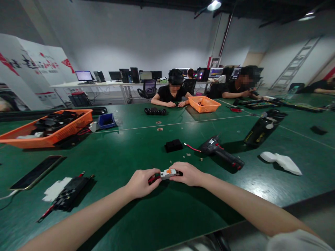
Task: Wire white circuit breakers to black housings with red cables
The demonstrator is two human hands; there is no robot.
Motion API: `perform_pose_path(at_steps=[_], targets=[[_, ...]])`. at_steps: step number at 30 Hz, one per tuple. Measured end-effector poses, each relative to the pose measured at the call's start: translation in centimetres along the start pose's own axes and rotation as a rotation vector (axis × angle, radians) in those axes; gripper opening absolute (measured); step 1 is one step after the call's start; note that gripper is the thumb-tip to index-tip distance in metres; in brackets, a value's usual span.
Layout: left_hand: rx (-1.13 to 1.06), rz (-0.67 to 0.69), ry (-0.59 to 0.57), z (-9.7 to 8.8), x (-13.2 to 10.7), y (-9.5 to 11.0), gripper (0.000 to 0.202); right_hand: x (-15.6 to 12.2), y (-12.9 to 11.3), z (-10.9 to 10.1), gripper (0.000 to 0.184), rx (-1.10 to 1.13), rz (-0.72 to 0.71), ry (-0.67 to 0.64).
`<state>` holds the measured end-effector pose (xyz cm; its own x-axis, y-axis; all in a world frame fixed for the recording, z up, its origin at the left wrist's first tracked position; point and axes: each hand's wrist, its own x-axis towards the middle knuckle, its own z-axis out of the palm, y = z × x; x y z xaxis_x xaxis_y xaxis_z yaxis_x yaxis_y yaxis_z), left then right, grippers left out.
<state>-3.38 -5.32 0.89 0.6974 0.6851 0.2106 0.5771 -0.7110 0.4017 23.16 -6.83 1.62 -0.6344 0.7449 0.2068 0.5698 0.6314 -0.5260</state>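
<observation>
Between my two hands is a small white circuit breaker (166, 174) with an orange toggle, held just above the green table. My left hand (143, 182) pinches its left end, where a red and black piece (154, 178) sticks out. My right hand (187, 173) is closed on its right end, and a dark bit shows beside the fingertips. Beyond my hands lies a black block (173, 145) with a short red wire. A black cordless screwdriver (222, 152) rests to its right. How the red and black piece joins the breaker is hidden by my fingers.
At left are an orange basket (70, 127) of black parts, a blue bin (106, 121), a phone (36, 172) and black parts with red leads (70, 193). A black bottle-like object (264, 129) and white crumpled item (281, 162) are at right. Co-workers sit across the table.
</observation>
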Motion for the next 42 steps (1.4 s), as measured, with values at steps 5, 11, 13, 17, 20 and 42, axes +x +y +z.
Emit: perform_pose_path(at_steps=[5, 11, 13, 17, 20, 42], targets=[[-0.013, 0.029, 0.017, 0.2, 0.3, -0.2, 0.028, -0.5, -1.2, -3.1, 0.055, -0.158, -0.051, -0.024], [-0.041, 0.028, 0.012, 0.1, 0.3, -0.1, 0.028, -4.9, 2.2, -10.7, 0.037, -0.579, 0.467, 0.171], [-0.02, 0.019, 0.018, 0.1, 0.3, 0.0, 0.028, -6.9, 4.5, -12.4, 0.042, -0.717, 0.78, 0.091], [0.008, -0.005, 0.03, 0.1, 0.2, 0.4, 0.028, -9.5, 8.3, -13.1, 0.051, -0.565, 0.99, -0.104], [-0.005, -0.014, 0.025, 0.2, 0.2, 0.3, 0.028, -9.3, 9.8, -12.3, 0.049, -0.525, 1.027, -0.075], [-0.175, -0.017, 0.028, -0.3, 0.3, 0.1, 0.018, -8.8, 1.1, -11.1, 0.039, 0.646, 0.832, 0.589]])
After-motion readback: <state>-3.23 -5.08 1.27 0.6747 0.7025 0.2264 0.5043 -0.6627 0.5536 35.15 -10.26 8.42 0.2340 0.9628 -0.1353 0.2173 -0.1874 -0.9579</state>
